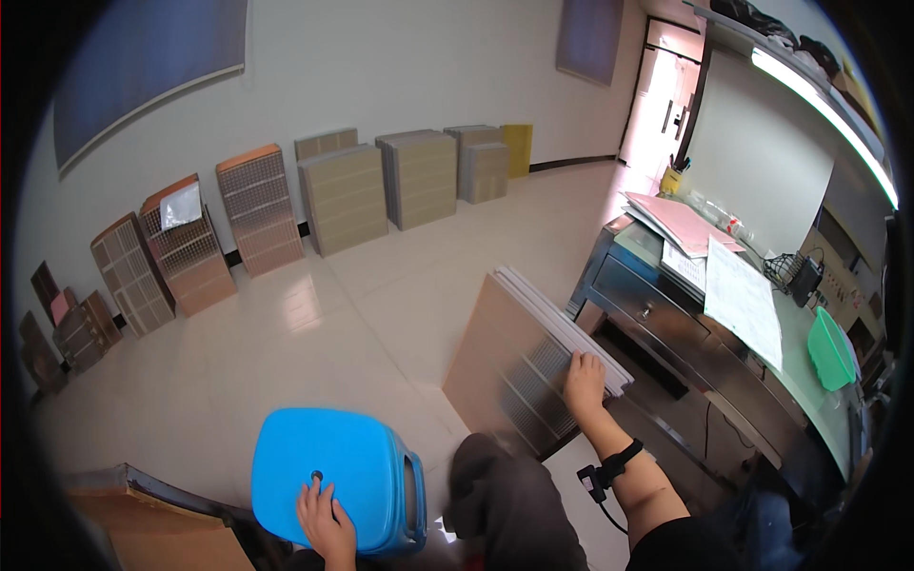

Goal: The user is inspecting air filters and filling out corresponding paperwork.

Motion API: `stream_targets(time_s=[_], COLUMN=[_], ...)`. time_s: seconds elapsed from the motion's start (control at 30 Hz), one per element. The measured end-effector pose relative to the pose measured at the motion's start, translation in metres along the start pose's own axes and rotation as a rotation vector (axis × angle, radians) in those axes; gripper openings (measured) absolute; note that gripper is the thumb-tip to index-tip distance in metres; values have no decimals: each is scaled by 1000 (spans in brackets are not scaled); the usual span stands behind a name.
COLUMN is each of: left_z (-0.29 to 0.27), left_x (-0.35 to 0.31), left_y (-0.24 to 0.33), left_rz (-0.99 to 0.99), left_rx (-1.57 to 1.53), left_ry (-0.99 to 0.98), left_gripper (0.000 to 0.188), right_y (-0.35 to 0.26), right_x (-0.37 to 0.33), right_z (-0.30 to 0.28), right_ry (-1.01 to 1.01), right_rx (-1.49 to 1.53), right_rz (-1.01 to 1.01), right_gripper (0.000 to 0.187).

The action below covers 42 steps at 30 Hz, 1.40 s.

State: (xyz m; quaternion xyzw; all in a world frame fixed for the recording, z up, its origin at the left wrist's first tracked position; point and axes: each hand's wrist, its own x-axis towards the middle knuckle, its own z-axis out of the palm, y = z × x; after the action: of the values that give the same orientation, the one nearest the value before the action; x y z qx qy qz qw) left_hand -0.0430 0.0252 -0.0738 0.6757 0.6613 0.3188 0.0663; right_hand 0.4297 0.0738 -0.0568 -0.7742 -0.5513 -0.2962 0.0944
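Observation:
A blue plastic stool stands at the lower left, with a small round hole in its seat. My left hand lies on the seat, fingers spread, one fingertip at that hole. To the right, a stack of thin flat panels stands on edge, leaning toward the desk. Its front face is brownish with a dark gridded section, and pale edges show along the top. Over the upper edge of this stack curl the fingers of my right hand; the thumb is hidden. A black band with a small device and cable circles my right wrist.
A metal desk at the right bears papers, a pink folder and a green basket. Along the far wall stand several panel stacks. A wooden cabinet edge shows lower left. An open doorway lies beyond.

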Motion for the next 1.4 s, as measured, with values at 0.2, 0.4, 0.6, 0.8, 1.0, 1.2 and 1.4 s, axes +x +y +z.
stream_targets(time_s=[0.2, 0.4, 0.6, 0.8, 1.0, 1.2, 1.4], left_z=[-2, 11, 3, -10, -7, 9, 118], left_x=[6, 3, 9, 16, 22, 17, -11], left_y=[5, -13, -7, -2, -1, 39, 151], left_rz=[-34, -4, -62, 88, 51, 19, -812], left_rx=[-33, -19, -53, 104, -42, -659, -2299], left_ry=[-16, -1, 8, 28, 61, 12, -1347], left_gripper=[22, 22, 21, 24, 26, 18, 89], right_y=[-7, -20, -59, -74, -90, -98, -80], right_x=[6, 58, 62, 95, 176, 214, 223], right_z=[-4, -10, 3, 11, 3, -121, -268], right_ry=[-7, -654, -710, -684, -668, -509, -344], right_rx=[35, 533, 457, 508, 469, 806, 1002], right_rz=[23, 148, 2, -50, 38, 123, 67], right_gripper=[37, 48, 48, 48, 40, 41, 39])
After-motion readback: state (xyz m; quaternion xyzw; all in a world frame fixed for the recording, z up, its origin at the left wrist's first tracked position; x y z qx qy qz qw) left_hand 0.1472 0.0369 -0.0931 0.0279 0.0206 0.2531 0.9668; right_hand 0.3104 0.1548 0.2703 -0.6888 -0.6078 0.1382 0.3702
